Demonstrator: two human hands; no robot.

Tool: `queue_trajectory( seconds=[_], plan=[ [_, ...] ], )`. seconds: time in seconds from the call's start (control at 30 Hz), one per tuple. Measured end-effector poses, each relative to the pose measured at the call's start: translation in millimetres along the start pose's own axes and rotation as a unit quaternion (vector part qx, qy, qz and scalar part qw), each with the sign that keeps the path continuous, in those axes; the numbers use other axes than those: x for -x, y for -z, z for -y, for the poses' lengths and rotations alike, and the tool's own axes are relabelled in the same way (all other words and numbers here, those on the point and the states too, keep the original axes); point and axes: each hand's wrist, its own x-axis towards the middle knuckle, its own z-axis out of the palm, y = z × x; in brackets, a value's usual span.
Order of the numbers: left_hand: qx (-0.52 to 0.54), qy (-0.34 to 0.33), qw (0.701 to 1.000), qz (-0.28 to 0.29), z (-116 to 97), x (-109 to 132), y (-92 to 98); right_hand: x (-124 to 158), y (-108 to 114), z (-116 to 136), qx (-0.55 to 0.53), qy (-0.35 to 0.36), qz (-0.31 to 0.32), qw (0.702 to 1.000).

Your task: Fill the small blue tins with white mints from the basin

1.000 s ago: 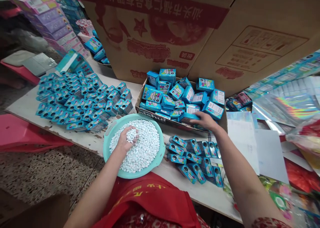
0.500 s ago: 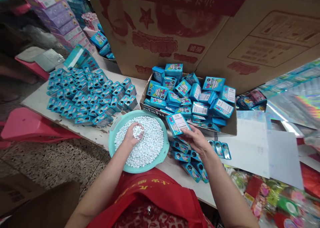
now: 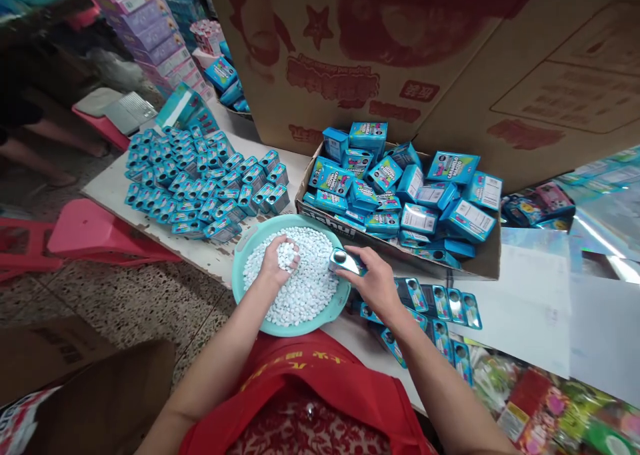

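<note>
Palm up over the turquoise basin (image 3: pixel 239 283), my left hand (image 3: pixel 275 266) is curled around a handful of small white candies (image 3: pixel 287 254). More of the same candies (image 3: pixel 295 305) fill the basin. My right hand (image 3: pixel 376 280) grips a small blue candy box (image 3: pixel 343 261) at the basin's right rim, its end with a round hole facing up. Beneath and beside my right forearm stand several blue boxes (image 3: pixel 440 303) with holes on top. Behind the hand, a cardboard tray (image 3: pixel 493 258) is heaped with blue candy boxes (image 3: pixel 385 173).
Many blue boxes (image 3: pixel 200 185) stand grouped on the table (image 3: pixel 107 182) at left. A big carton (image 3: pixel 350 48) rises behind the tray. White sheets (image 3: pixel 535 302) and bagged sweets (image 3: pixel 530 402) are at right. A pink stool (image 3: pixel 100 232) stands left of the table.
My right hand has brought the blue box left to the basin's rim and turned it so its holed end faces up. My left hand still cups candies. The view has shifted slightly.
</note>
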Motion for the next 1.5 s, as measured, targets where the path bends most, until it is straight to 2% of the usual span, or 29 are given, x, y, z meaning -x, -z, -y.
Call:
queue_trajectory(
  seconds=[0.17, 0.27, 0.37, 0.67, 0.83, 1.1, 1.37, 1.5],
  plan=[
    [-0.033, -0.134, 0.988, 0.071, -7.1, 38.5, -36.8, -5.6, -29.8, 17.8, 0.105, 0.062, 0.044, 0.992],
    [-0.060, -0.246, 0.966, 0.059, -0.3, 45.0, -48.8, -11.3, -40.5, 31.8, 0.099, 0.079, 0.076, 0.989],
    [-0.054, -0.296, 0.953, 0.019, 7.4, 40.7, -48.9, -14.1, -44.5, 40.6, 0.077, 0.078, 0.096, 0.989],
    [-0.067, -0.306, 0.950, 0.002, 7.6, 36.6, -42.7, -10.5, -50.9, 40.6, 0.014, 0.042, 0.078, 0.996],
    [-0.067, -0.297, 0.952, 0.025, 3.3, 41.9, -43.4, -8.5, -53.4, 42.9, -0.043, 0.034, 0.011, 0.998],
    [-0.085, -0.319, 0.944, 0.003, 2.8, 44.2, -48.2, -8.9, -51.6, 46.6, -0.069, 0.045, -0.029, 0.996],
    [-0.101, -0.346, 0.933, 0.013, 4.2, 44.3, -51.5, -8.2, -48.9, 45.1, -0.101, 0.019, -0.021, 0.995],
    [-0.103, -0.336, 0.936, 0.010, 5.3, 45.3, -54.9, -9.8, -45.5, 45.9, -0.107, 0.025, -0.017, 0.994]
  ],
)
